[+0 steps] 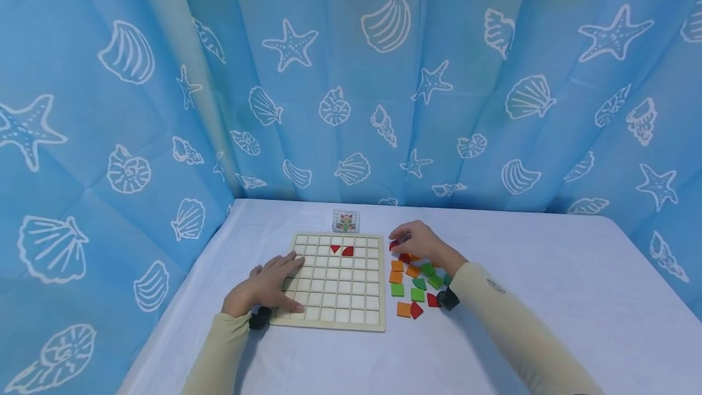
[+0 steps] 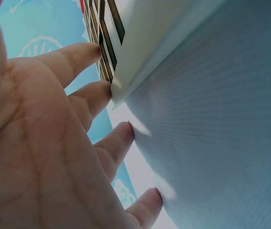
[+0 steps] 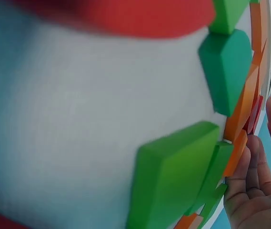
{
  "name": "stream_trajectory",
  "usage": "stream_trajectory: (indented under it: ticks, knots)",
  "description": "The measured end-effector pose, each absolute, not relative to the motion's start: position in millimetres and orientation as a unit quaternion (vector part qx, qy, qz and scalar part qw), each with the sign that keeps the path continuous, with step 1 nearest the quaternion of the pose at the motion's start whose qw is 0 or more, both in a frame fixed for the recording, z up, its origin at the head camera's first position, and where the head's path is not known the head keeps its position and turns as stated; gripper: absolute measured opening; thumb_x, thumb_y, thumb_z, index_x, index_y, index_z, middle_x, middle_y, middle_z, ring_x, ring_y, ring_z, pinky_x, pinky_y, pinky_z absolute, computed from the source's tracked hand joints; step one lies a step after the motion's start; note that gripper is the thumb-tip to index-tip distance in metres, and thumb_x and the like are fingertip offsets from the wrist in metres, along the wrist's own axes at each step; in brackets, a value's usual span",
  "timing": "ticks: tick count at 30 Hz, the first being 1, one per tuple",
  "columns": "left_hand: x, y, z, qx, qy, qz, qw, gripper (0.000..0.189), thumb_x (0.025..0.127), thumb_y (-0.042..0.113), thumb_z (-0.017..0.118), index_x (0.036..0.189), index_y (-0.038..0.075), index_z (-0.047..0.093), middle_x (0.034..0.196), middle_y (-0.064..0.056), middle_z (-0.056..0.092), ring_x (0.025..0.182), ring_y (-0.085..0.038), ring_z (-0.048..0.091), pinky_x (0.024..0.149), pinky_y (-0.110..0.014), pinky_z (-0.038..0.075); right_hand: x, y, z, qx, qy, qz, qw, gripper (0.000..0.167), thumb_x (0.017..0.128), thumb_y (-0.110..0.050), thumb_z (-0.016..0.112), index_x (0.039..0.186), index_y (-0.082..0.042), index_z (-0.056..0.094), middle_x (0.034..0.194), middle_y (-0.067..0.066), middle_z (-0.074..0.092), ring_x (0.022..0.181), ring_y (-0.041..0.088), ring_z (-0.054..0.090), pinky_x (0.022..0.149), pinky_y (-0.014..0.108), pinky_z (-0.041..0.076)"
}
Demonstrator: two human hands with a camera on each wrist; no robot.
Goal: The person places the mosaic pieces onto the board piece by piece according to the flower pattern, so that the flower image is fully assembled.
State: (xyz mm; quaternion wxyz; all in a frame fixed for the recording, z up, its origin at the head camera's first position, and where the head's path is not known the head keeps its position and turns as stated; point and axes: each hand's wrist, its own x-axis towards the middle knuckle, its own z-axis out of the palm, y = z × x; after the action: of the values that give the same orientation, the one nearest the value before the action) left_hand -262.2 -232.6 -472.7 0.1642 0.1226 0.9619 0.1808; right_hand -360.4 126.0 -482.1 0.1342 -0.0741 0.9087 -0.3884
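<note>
My left hand (image 1: 269, 285) lies spread over the left edge of a pale wooden grid board (image 1: 342, 327). In the left wrist view, two fingertips touch the board's edge and two others rest lower on the cloth. On the board, a red triangle (image 1: 335, 249) and a red quarter-round piece (image 1: 348, 251) sit in the upper cells. At the upper right of the board, my right hand (image 1: 419, 242) pinches a small red piece (image 1: 393, 245) at its fingertips; its full outline is hidden. Loose orange pieces (image 1: 397, 266) and green pieces (image 1: 397, 290) lie just below that hand.
A small pattern card (image 1: 346, 222) with a coloured figure on a grid lies behind the board. More red pieces (image 1: 417, 310) and a dark green piece (image 1: 419, 284) are scattered right of the board. White cloth (image 1: 548, 285) covers the table; a blue shell-print curtain (image 1: 351, 78) hangs behind.
</note>
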Motion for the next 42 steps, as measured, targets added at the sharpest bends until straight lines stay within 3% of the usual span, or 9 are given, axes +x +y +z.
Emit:
stream_trajectory:
  ticks: [15, 23, 34, 42]
  knots:
    - [-258.8, -230.1, -475.1, 0.116, 0.96, 0.189, 0.171, 0.106, 0.068, 0.05, 0.088, 0.154, 0.019, 0.035, 0.164, -0.01, 0.023, 0.15, -0.041, 0.017, 0.113, -0.072, 0.012, -363.9, 129.8, -486.4, -0.091, 0.93, -0.327, 0.144, 0.031, 0.084, -0.018, 0.079, 0.114, -0.013, 0.072, 0.113, 0.007, 0.067, 0.103, 0.024, 0.058, 0.089, 0.038, 0.056]
    - [-259.5, -230.7, -475.9, 0.119, 0.961, 0.184, 0.167, 0.106, 0.069, 0.05, 0.087, 0.155, 0.018, 0.033, 0.165, -0.009, 0.023, 0.151, -0.04, 0.017, 0.113, -0.071, 0.013, -363.2, 123.2, -481.3, -0.088, 0.936, -0.315, 0.127, 0.024, 0.084, -0.014, 0.079, 0.103, -0.01, 0.064, 0.101, 0.008, 0.064, 0.09, 0.022, 0.058, 0.08, 0.033, 0.056]
    - [-262.3, -232.1, -474.7, 0.119, 0.962, 0.18, 0.167, 0.107, 0.069, 0.051, 0.086, 0.156, 0.019, 0.031, 0.165, -0.009, 0.022, 0.151, -0.04, 0.016, 0.114, -0.07, 0.012, -363.0, 117.2, -471.8, -0.083, 0.921, -0.364, 0.109, 0.022, 0.096, -0.019, 0.066, 0.114, -0.01, 0.073, 0.106, 0.008, 0.068, 0.09, 0.021, 0.06, 0.077, 0.029, 0.056]
    - [-264.6, -232.2, -473.8, 0.113, 0.964, 0.174, 0.165, 0.107, 0.068, 0.052, 0.086, 0.155, 0.021, 0.033, 0.165, -0.008, 0.022, 0.151, -0.039, 0.016, 0.114, -0.071, 0.011, -363.0, 118.8, -470.3, -0.075, 0.926, -0.356, 0.104, 0.025, 0.095, -0.021, 0.066, 0.114, -0.006, 0.074, 0.106, 0.01, 0.069, 0.091, 0.02, 0.06, 0.075, 0.027, 0.055]
